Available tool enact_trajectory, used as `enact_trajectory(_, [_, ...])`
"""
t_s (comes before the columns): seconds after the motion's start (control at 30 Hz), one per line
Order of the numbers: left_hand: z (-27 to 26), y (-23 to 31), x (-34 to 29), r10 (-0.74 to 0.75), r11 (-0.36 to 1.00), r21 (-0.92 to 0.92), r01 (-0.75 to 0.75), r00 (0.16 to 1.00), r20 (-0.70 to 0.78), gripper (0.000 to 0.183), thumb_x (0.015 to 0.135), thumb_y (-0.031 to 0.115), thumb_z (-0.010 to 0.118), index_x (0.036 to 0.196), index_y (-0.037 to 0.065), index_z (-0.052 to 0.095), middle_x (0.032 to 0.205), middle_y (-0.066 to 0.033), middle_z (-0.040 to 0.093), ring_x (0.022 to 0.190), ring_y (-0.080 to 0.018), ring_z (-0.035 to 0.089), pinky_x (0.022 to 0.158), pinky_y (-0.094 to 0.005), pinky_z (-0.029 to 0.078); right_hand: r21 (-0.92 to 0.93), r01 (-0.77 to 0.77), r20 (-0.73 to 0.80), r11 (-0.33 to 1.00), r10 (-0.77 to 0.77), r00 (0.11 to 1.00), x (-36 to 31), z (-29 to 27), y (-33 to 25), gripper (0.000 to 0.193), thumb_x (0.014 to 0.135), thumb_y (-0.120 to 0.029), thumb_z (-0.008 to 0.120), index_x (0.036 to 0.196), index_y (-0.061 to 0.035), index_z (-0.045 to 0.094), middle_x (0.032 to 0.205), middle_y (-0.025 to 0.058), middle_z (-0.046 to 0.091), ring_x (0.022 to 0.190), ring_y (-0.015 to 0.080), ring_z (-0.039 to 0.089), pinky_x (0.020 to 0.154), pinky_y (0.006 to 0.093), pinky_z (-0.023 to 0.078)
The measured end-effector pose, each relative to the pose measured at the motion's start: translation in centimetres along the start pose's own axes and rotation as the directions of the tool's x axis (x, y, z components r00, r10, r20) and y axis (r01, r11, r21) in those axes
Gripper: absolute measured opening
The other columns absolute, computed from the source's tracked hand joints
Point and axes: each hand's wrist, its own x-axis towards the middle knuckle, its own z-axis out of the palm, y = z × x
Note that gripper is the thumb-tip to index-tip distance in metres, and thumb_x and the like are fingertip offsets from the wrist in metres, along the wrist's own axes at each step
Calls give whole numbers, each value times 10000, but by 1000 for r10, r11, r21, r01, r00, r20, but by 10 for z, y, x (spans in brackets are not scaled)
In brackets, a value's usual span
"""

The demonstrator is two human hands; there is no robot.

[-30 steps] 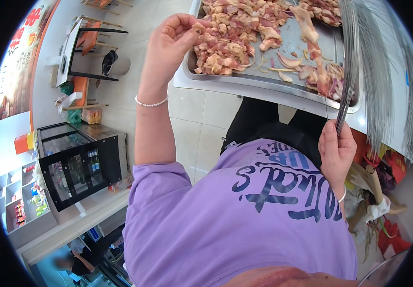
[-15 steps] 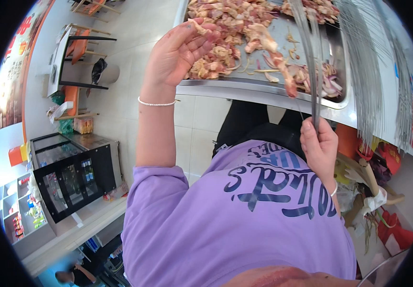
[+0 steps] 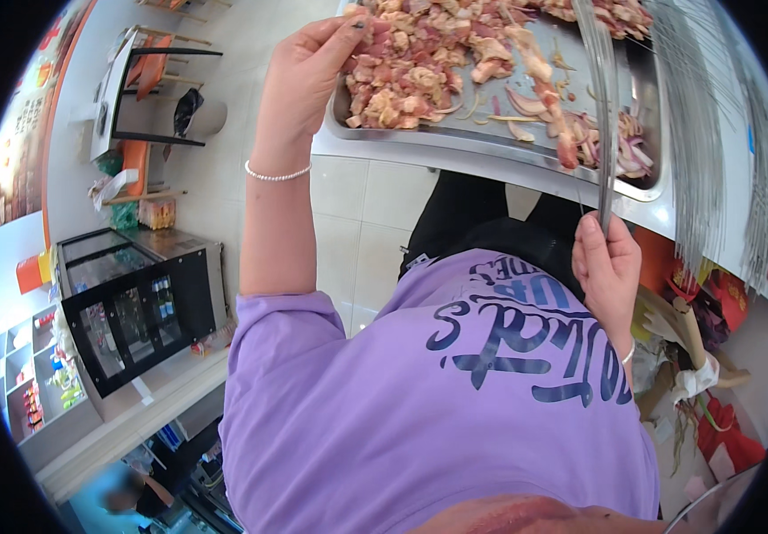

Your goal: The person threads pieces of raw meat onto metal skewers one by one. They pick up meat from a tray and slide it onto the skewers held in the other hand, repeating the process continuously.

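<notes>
My right hand point(image 3: 608, 267) is closed around the lower ends of a bundle of thin metal skewers point(image 3: 606, 125), which points up over the tray. One skewer from that hand carries threaded raw meat pieces point(image 3: 540, 84), lying over the tray point(image 3: 455, 141). At the tray's left edge, my left hand point(image 3: 306, 78) has thumb and fingers pinched together on a piece of raw meat point(image 3: 356, 12), only partly visible. Beside it lies a heap of cut raw meat point(image 3: 402, 84). Sliced onion point(image 3: 622, 151) sits in the tray's near right corner.
Many loose metal skewers point(image 3: 691, 133) lie right of the tray, overhanging the table edge. Below them are a red bag point(image 3: 729, 436) and wooden legs point(image 3: 691, 334). A black-framed glass display cabinet point(image 3: 139, 311) and a table with chairs point(image 3: 139, 98) stand off left.
My left hand has turned from palm-up to a pinch, moving slightly up and left. My right hand, with skewers and threaded meat, has shifted slightly right in view.
</notes>
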Motion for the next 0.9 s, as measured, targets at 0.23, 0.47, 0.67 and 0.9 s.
enact_trajectory(0.23, [6, 22, -6, 229, 555, 788, -268, 959, 164, 298, 919, 100, 604, 1211, 91, 663, 1026, -76, 722, 839, -147, 669, 740, -275, 518, -41, 4, 6, 999, -4, 1000, 1, 2, 0, 138, 1002, -142, 571, 962, -9, 574, 673, -64, 454, 522, 1, 360, 449, 171, 263])
enact_trajectory(0.47, [14, 11, -27, 214, 270, 923, -275, 952, 221, 162, 842, 134, 684, 996, 85, 689, 861, -101, 676, 722, -265, 640, 660, -354, 510, -53, 21, -8, 998, -22, 1000, 2, 2, 0, 137, 1003, -134, 567, 959, -4, 570, 673, -62, 454, 522, 1, 363, 455, 171, 264])
enact_trajectory(0.67, [13, -13, -11, 254, 337, 880, -334, 933, 256, 121, 869, 93, 647, 980, 65, 687, 846, -78, 676, 711, -222, 633, 668, -327, 510, -62, 14, 11, 998, -14, 1000, 1, 8, -3, 129, 1003, -127, 565, 951, -8, 568, 669, -64, 451, 534, 2, 363, 467, 173, 267])
enact_trajectory(0.9, [-5, 13, -13, 11, 993, 114, -20, 997, 71, 251, 955, 43, 523, 1158, -24, 654, 1065, -70, 686, 862, -57, 604, 778, -222, 507, -60, 16, -7, 998, -16, 1000, 0, 3, -2, 124, 1001, -121, 565, 939, -14, 566, 666, -66, 448, 538, 3, 368, 469, 174, 273])
